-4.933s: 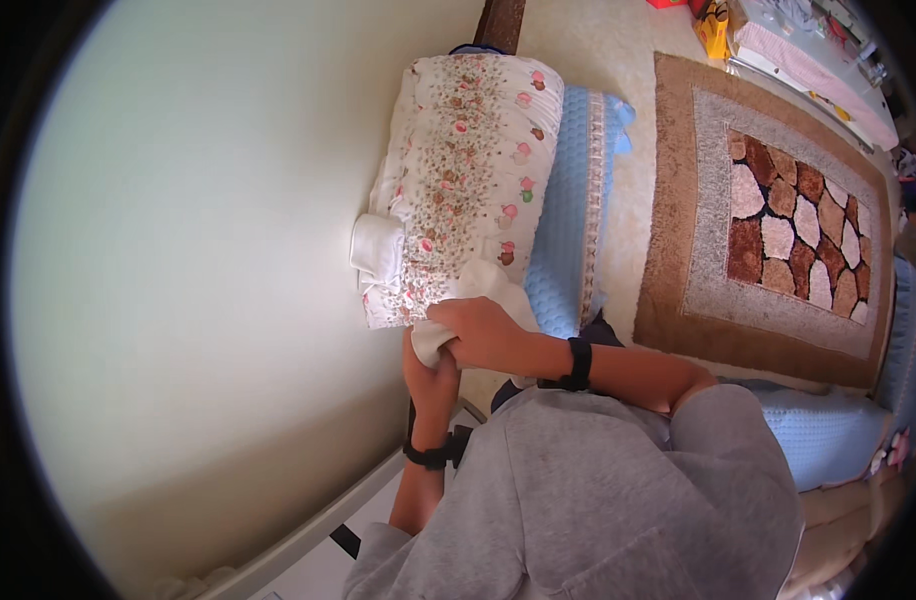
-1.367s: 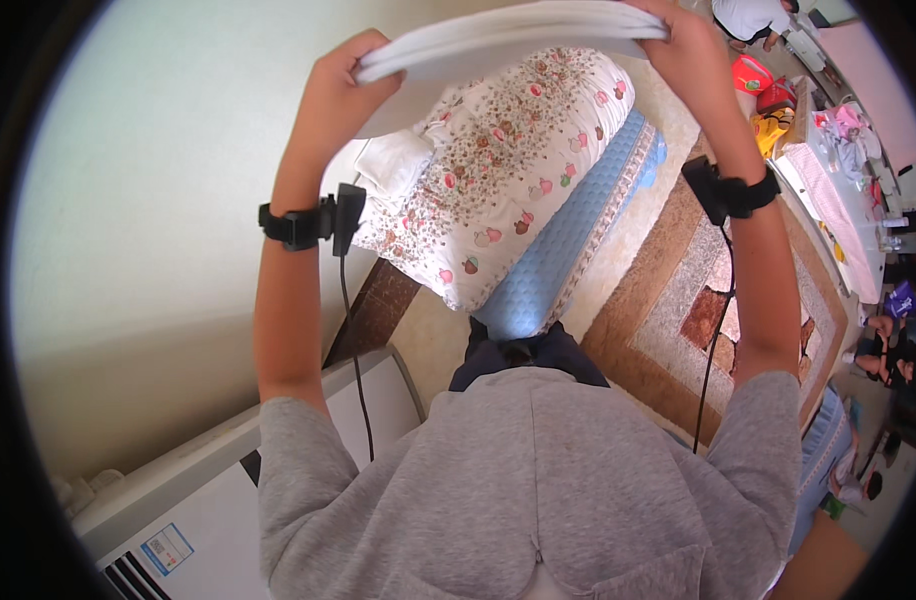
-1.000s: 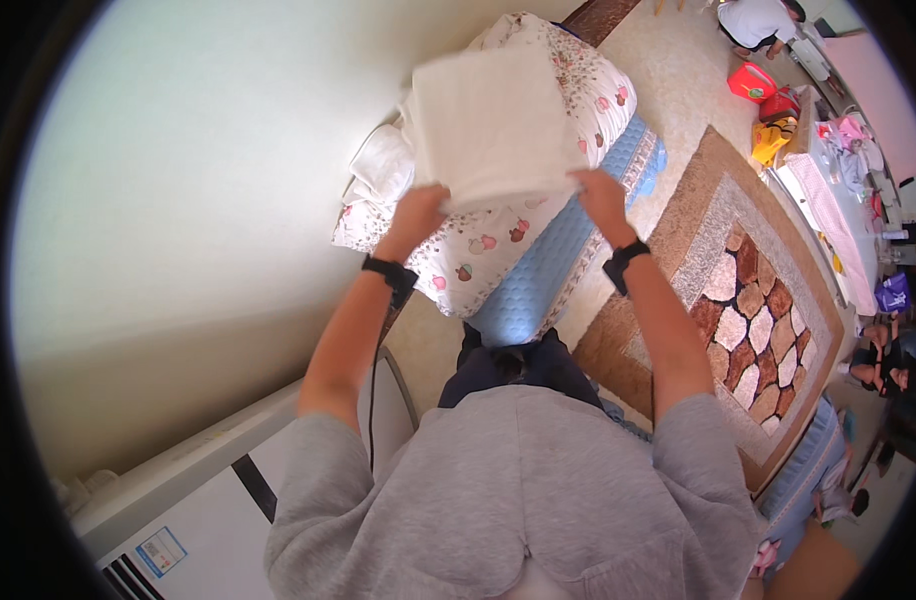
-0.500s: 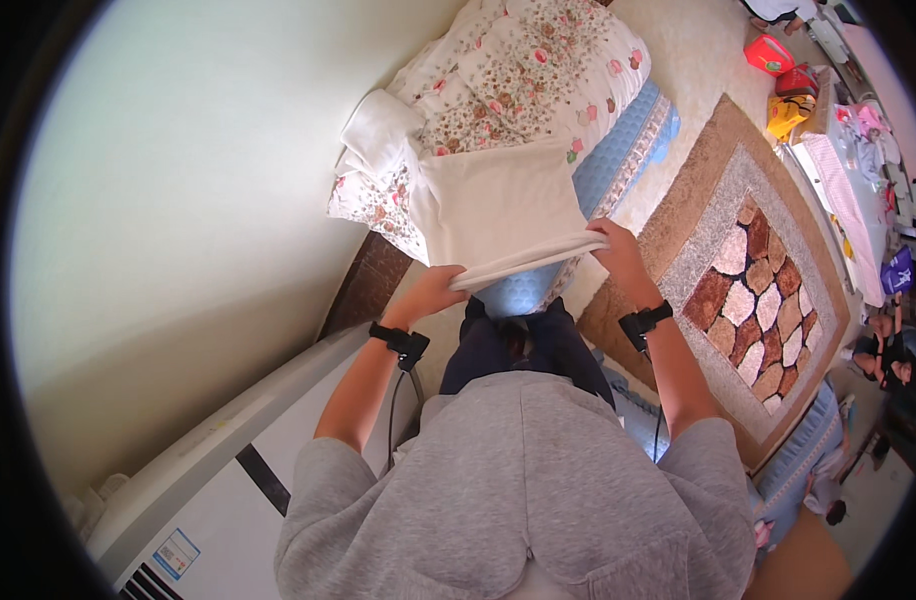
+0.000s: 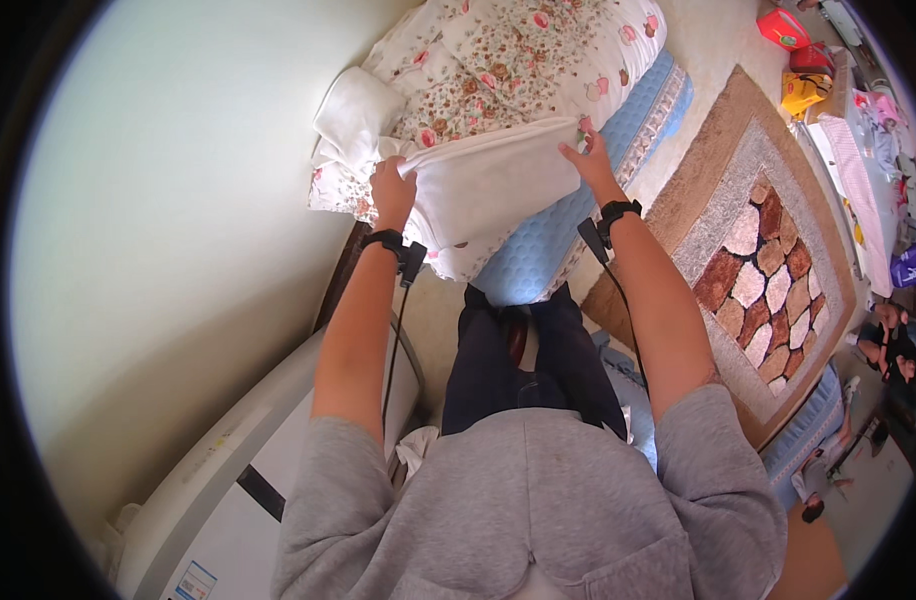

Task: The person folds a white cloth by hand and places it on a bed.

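Note:
A cream-white piece of cloth (image 5: pixel 493 180) lies folded over at the near edge of a floral quilt (image 5: pixel 508 80). At the cloth's upper left corner is my left hand (image 5: pixel 393 192), its thumb apart from the fingers and its fingertips touching the fabric. My right hand (image 5: pixel 594 165) is at the upper right corner with thumb and fingers spread. Whether it touches the cloth is hard to tell. A bundled white cloth (image 5: pixel 363 105) rests on the quilt to the left. Beneath the quilt is a light blue quilted mattress pad (image 5: pixel 538 240).
A pale wall (image 5: pixel 178 180) rises on the left, with a white appliance-like box (image 5: pixel 228 530) below it. On the right lies a brown patterned rug (image 5: pixel 768 270). Beyond it are red and yellow bags (image 5: pixel 806 92) and a cluttered table (image 5: pixel 853 190). People sit at the far right.
Both hands have moved forward, away from me, carrying the cloth's near edge with them. The cloth is now doubled over on the quilt, and my fingers have spread apart.

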`<state>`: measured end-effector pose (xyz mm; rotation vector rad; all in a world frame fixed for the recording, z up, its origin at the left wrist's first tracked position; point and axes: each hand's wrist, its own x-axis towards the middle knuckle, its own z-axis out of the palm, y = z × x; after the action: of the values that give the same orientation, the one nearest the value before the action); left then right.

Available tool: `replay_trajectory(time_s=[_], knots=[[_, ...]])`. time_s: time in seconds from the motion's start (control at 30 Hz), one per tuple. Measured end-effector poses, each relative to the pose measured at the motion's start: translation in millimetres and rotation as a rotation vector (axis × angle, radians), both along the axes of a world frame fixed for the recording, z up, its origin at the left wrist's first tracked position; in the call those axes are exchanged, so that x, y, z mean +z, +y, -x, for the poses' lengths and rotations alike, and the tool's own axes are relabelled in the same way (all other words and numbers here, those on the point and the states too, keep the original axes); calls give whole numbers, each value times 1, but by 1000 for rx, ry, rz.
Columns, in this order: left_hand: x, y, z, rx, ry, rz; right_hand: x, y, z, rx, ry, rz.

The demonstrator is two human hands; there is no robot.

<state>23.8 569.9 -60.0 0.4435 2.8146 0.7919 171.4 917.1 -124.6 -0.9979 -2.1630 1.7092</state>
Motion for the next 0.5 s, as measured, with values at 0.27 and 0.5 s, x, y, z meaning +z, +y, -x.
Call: replay_trajectory(time_s=[0.27, 0.5], knots=[[-42, -13, -115, 382, -54, -18, -30, -7, -21, 40, -156, 338], [-67, -39, -111, 530, -673, -451, 0, -4, -38, 258, -267, 573]])
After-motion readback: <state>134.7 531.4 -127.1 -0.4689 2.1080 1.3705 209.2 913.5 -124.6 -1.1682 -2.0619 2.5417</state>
